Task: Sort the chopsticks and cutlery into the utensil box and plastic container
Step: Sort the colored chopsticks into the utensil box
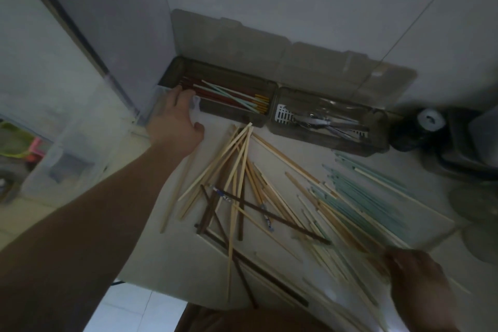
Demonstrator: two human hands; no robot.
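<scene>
The left hand (176,121) reaches out to about 11 o'clock from the pile, its fingers resting on the near left corner of the utensil box (215,94), where it touches the box's rim beside a clear plastic container (161,105) wedged against the wall. The fingers look mostly straight and pinch nothing that shows.

The box stands open against the wall at 12 o'clock, its translucent lid (229,40) leaning back. Inside it lie dark red chopsticks (215,94) with yellow tips, and a pair of pale green ones (231,96) crossing them. Just beside it, at 1 o'clock, a second open box (328,129) holds metal cutlery (323,124) over a white slotted insert.

On the countertop (167,250), a loose heap of bamboo chopsticks (237,162) fans out from the box's front edge, with several dark brown chopsticks (269,213) lying across them. At 3 to 4 o'clock a spread of pale green chopsticks (377,197) lies mixed with light wooden ones.

The right hand (415,275), at 5 o'clock, is blurred; its fingers curl around the near ends of a bundle of light chopsticks (350,245), grasping them.
</scene>
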